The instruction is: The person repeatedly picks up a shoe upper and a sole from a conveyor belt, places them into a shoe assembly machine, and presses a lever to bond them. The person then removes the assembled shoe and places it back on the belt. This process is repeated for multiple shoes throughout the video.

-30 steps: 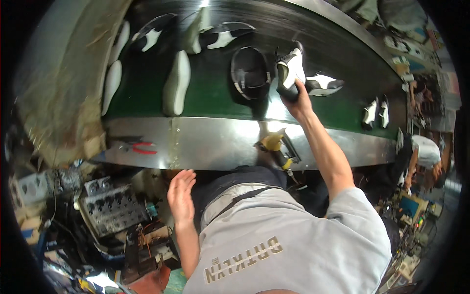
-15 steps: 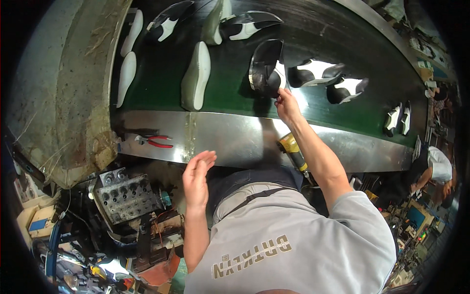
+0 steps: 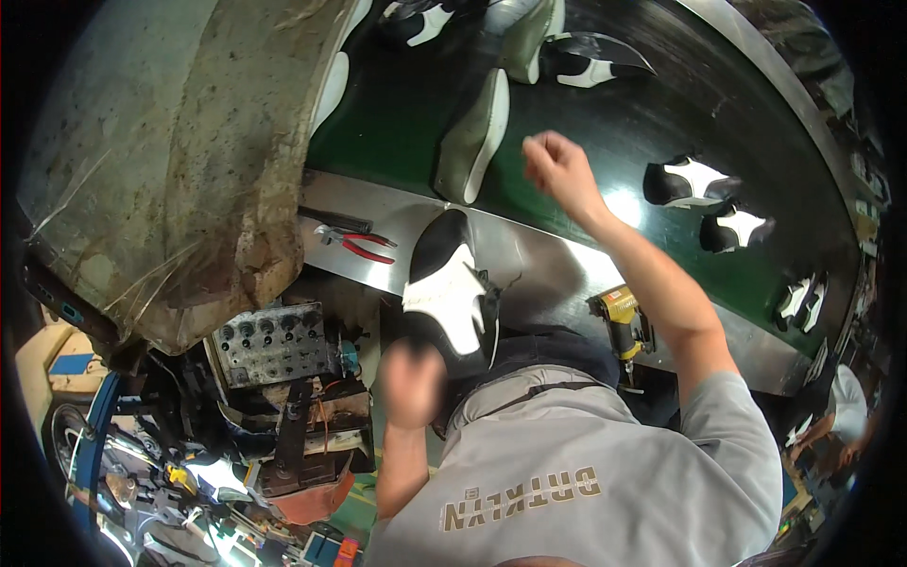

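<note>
A black-and-white shoe upper (image 3: pixel 448 288) is at the metal front ledge, reaching past its near edge. My left hand (image 3: pixel 413 383) grips its lower end, though motion smears the fingers. Out over the green belt, my right hand (image 3: pixel 564 172) has its fingers curled in, with nothing visible in them. Just left of that hand lies a greenish shoe last (image 3: pixel 455 156) with a white sole face, apart from the fingers. A second shoe last (image 3: pixel 522 42) rests farther back, beside another black-and-white upper (image 3: pixel 586 70).
Red-handled pincers (image 3: pixel 354 242) and a dark bar lie on the metal ledge (image 3: pixel 345 192). A yellow air tool (image 3: pixel 621 326) hangs at the ledge's near edge. More uppers (image 3: pixel 694 182) sit at right. A worn machine cover (image 3: pixel 217 142) borders the left; a person works at far right.
The upper has passed from my right hand on the belt to my left hand near the ledge. My right hand is off it, over the belt. My view has swung left.
</note>
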